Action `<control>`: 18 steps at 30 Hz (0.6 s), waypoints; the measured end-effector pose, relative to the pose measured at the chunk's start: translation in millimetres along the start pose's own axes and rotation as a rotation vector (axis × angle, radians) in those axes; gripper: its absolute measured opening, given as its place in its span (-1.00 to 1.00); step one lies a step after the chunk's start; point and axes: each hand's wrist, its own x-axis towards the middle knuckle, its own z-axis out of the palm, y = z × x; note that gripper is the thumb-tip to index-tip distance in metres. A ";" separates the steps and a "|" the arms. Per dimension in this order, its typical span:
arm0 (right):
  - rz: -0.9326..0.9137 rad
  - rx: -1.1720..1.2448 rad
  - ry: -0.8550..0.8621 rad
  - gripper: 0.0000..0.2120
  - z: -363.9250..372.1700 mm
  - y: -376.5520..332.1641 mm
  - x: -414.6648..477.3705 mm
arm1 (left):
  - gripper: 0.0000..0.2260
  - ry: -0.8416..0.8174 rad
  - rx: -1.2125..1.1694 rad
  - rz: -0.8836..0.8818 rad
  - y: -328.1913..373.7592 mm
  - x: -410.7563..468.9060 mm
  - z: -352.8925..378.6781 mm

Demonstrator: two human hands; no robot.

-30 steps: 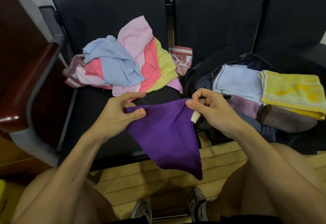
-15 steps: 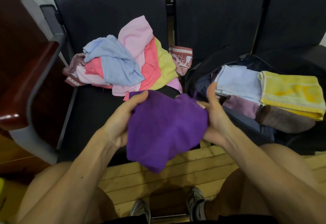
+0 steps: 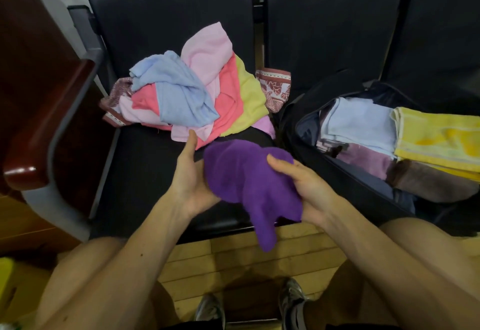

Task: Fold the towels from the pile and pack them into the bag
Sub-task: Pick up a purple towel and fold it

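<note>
A purple towel is bunched between my two hands over the front edge of the black seat, one corner hanging down toward the floor. My left hand cups its left side, thumb pointing up. My right hand grips its right side from above. Behind them lies the pile of loose towels: light blue, pink, coral, yellow-green and a patterned maroon one. To the right, the open black bag holds folded towels: pale blue, yellow, mauve and brown.
Black padded seats with upright backs run across the view. A dark red wooden armrest on a grey frame stands at the left. Wooden floor planks, my knees and my shoes are below.
The purple towel, held spread by its top corners a second ago, has been gathered into a bundle. Both hands have closed in around it, and it has dropped a little lower.
</note>
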 end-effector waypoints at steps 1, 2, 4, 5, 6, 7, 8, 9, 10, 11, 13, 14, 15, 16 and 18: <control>-0.034 0.018 0.030 -0.79 0.4 -4.6 1.1 | -0.24 -0.049 0.019 -0.050 -3.3 -1.0 1.4; -0.060 0.030 0.057 -0.74 -0.1 -8.4 2.1 | -0.23 -0.083 0.055 -0.091 -7.8 -2.4 2.6; -0.083 0.020 0.109 -0.70 -3.4 -14.5 4.2 | -0.34 -0.132 0.105 -0.114 -12.8 -5.3 5.7; -0.086 -0.002 0.127 -0.73 -5.4 -17.0 4.6 | -0.46 -0.137 0.167 -0.081 -13.0 -6.4 7.6; -0.085 -0.034 0.143 -0.79 -8.7 -18.3 5.2 | -0.62 -0.119 0.232 -0.033 -12.4 -4.8 6.1; -0.082 -0.076 0.163 -0.83 -12.3 -20.2 5.5 | -0.74 -0.090 0.311 0.029 -9.2 -6.1 8.2; -0.072 -0.132 0.184 -0.85 -15.7 -20.3 6.3 | -0.79 -0.051 0.385 0.090 -6.2 -7.0 8.4; -0.058 -0.197 0.204 -0.87 -19.3 -21.2 6.9 | -0.79 -0.002 0.457 0.137 -3.1 -6.1 8.5; -0.035 -0.260 0.220 -0.87 -23.0 -20.8 7.7 | -0.78 0.040 0.516 0.163 -1.2 -4.0 6.6; -0.004 -0.312 0.229 -0.87 -26.4 -19.1 8.8 | -0.79 0.082 0.572 0.174 -1.5 -2.7 5.4; 0.073 -0.386 0.245 -0.85 -32.9 -14.7 10.7 | -0.83 0.153 0.705 0.163 -6.8 1.5 1.9; 0.111 -0.419 0.261 -0.85 -35.5 -12.4 11.5 | -0.84 0.175 0.777 0.136 -9.9 3.0 0.0; 0.147 -0.456 0.275 -0.85 -37.3 -10.0 11.8 | -0.84 0.188 0.832 0.089 -12.3 3.3 -1.9; 0.177 -0.494 0.294 -0.83 -39.3 -10.1 12.2 | -0.84 0.183 0.862 0.039 -13.0 4.9 -3.6; 0.235 -0.546 0.316 -0.74 -43.6 -10.5 13.6 | -0.84 0.156 0.856 -0.049 -10.5 6.0 -5.8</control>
